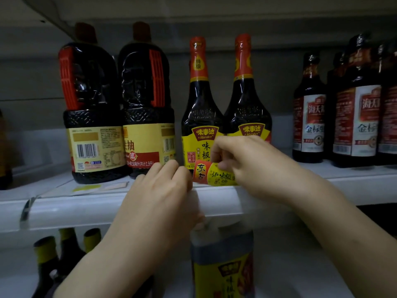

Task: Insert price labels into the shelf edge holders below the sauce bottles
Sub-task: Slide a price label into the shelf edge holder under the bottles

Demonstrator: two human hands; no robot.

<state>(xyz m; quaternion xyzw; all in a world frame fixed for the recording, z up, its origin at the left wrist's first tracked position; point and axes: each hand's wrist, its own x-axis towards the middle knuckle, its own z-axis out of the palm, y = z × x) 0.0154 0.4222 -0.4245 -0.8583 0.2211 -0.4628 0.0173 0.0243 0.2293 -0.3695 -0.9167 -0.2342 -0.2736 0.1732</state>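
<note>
Two bare hands, both forearms bare up to frame edge; no sleeves in view. Left hand [159, 190]: no ring, no watch, no glove. Right hand [253, 166]: likewise unadorned, wrist bare. Nails short, unpainted where visible. Dim light; finer detail of fingers too blurred to tell.

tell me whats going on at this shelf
A person is fitting a yellow and red price label at the shelf edge holder, below two yellow-labelled sauce bottles. The right hand pinches the label; the left hand rests on the edge beside it. The label is not yet seated.
</note>
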